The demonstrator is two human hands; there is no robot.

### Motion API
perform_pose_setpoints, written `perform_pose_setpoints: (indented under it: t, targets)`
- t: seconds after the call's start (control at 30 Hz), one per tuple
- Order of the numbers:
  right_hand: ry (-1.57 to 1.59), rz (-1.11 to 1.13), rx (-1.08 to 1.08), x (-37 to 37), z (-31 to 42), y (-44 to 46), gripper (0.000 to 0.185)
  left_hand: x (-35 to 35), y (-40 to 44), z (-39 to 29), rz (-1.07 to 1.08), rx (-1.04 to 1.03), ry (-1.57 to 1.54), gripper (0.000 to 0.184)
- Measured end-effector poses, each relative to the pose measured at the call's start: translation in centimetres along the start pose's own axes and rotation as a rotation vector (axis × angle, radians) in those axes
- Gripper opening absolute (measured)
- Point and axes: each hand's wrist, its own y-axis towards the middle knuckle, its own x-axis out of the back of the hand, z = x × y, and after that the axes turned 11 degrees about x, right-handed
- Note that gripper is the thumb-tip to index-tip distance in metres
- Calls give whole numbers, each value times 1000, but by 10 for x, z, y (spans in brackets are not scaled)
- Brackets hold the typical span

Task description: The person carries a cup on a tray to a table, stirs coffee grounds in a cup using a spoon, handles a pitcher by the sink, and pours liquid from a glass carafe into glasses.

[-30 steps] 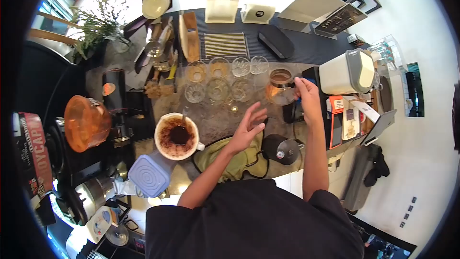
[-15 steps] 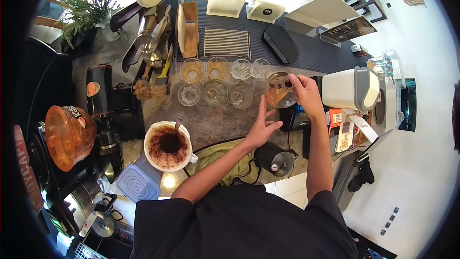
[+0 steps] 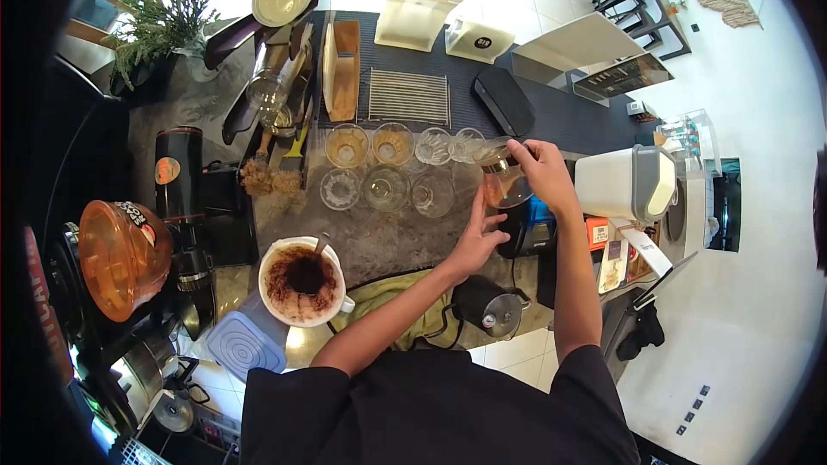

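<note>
A clear glass coffee carafe (image 3: 513, 193) with some brown liquid inside is held in my right hand (image 3: 548, 179), whose fingers are closed at its upper right side. The carafe is tilted, with its neck toward the row of glasses. My left hand (image 3: 479, 239) has its fingers apart just left of and below the carafe; I cannot tell whether a fingertip touches the glass. Left of both hands stand several clear cups, among them a glass cup (image 3: 432, 195) in the front row and a small glass (image 3: 468, 145) in the back row. Two back-row cups, including a ribbed glass (image 3: 347, 146), look brownish.
A white dripper (image 3: 338, 308) with dark wet coffee grounds and a spoon stands front left. Near my left forearm are a green cloth (image 3: 379, 297) and a black kettle (image 3: 489, 306). A white bin (image 3: 610, 185) stands right, a metal rack (image 3: 409, 96) behind the glasses.
The carafe has tipped further, and my right hand has turned over its top. My left hand stays beside it with fingers apart. The whole view has shifted slightly.
</note>
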Motion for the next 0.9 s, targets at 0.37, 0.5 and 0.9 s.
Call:
perform_pose_setpoints:
  t: [0.37,0.5,0.9]
  targets:
    - [-4,14,31,4,15,3,49,-8,-4,-6,-24,23,-19,106]
    - [-52,47,17,8,14,5,48,-8,-6,-9,-5,14,-36,104]
    - [-8,77,31,9,8,14,49,-10,-4,-12,-4,-8,-50,101]
